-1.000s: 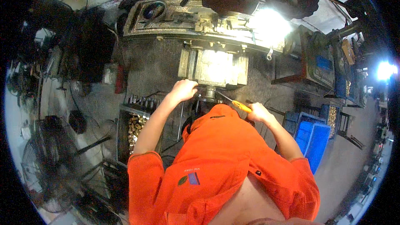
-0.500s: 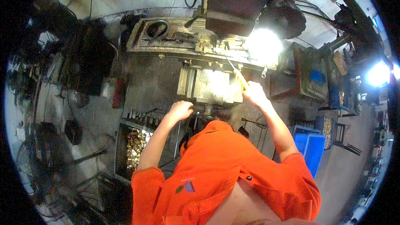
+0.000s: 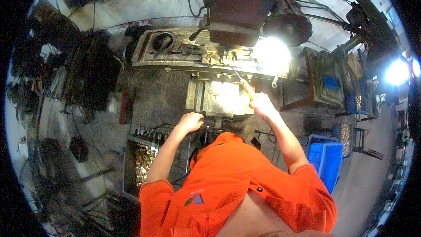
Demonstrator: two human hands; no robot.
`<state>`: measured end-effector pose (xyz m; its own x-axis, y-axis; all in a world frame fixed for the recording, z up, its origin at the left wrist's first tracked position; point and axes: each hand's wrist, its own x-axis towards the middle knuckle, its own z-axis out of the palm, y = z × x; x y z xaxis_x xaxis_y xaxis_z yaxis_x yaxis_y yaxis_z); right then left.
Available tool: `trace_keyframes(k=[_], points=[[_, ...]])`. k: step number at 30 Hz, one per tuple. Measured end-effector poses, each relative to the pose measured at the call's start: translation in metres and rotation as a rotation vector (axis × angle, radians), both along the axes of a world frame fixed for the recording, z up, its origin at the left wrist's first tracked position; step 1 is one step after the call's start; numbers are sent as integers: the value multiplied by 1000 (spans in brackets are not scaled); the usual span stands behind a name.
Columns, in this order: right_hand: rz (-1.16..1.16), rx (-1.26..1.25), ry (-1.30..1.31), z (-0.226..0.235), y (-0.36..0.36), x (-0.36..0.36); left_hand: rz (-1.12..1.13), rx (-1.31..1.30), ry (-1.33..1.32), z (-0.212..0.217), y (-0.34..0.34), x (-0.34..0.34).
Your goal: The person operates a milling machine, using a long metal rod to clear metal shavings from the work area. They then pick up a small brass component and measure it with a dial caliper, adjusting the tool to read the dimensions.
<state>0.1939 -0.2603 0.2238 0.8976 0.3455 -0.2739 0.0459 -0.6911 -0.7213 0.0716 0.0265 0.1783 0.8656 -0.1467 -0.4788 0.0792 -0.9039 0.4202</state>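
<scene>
My right hand is closed around the yellow handle of a slim tool. Its thin metal shaft points away from me, toward the worktable of a machine; the exact kind of tool is too small to tell. The tip lies by the small metal fixture on that table, beneath the dark machine head. My left hand is curled beside the near left corner of the pale metal slide block. Whatever its fingers hold, if anything, is hidden.
A bright lamp glares right of the fixture. A spanner hangs at the table's front edge. Brass-coloured parts fill a bin by my left forearm. Blue crates stand at my right, and a floor fan's dark frame is at left.
The whole view has shifted slightly, so the machine sits lower in the picture. The tool's tip has moved a little left along the table; both hands keep their closed grips.
</scene>
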Motion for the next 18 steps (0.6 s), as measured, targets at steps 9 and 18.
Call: trace_keyframes(k=[9, 18], points=[[-91, 71, 172, 13, 22, -2, -61, -6, -9, -15, 1, 7], [64, -7, 91, -11, -1, -35, 5, -80, -90, 3, 8, -1]])
